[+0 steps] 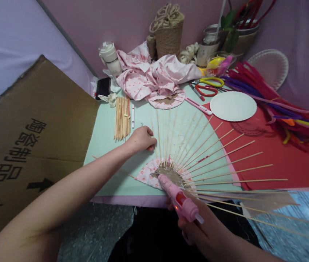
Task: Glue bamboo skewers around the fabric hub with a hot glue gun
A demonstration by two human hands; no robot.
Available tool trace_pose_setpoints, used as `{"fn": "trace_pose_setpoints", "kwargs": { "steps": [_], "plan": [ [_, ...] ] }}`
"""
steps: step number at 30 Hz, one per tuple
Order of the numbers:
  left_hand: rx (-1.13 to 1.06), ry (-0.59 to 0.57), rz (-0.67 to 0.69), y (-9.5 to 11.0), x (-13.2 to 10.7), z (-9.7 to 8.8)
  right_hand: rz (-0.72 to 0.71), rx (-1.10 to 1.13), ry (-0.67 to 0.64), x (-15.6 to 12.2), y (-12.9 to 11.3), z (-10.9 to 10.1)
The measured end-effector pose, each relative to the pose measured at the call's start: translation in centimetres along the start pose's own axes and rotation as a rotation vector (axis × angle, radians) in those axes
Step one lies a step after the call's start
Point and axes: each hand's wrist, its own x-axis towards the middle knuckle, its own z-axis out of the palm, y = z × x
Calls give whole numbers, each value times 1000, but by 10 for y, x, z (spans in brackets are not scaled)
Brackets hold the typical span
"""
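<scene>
My right hand (202, 227) is closed round a pink glue gun (180, 200), whose nozzle touches the brown cardboard centre of a floral fabric half-disc (147, 174). Several thin bamboo sticks (214, 153) fan out from that centre across the table and past its front edge. My left hand (140, 139) is closed, pinching one stick near the left end of the fan, fingers pressed to the green mat (102, 142).
A bundle of spare sticks (122, 118) and a marker lie behind my left hand. Pink floral cloth (151, 74), twine spools, scissors (207, 85), a white paper disc (233, 106), red paper (285, 160) and coloured pipe cleaners fill the back and right. A cardboard box (26, 145) stands left.
</scene>
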Motion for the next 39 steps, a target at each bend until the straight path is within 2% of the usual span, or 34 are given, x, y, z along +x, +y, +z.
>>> {"fn": "trace_pose_setpoints", "kwargs": {
  "steps": [7,13,17,24,33,39],
  "plan": [
    [-183,-93,-79,4,-2,-2,3,-17,20,-2,3,0],
    [-302,-116,-171,14,-11,-7,-4,-17,-20,1,2,-1],
    [-333,-128,-187,14,-12,-7,-23,-8,20,2,0,0],
    [-341,-94,-138,7,-10,1,-21,-24,-35,3,1,-3],
    [-237,-60,-49,1,-9,4,27,45,18,1,-2,1],
    [-170,-41,4,-3,-8,5,49,37,-23,-1,2,1]
  ]
}}
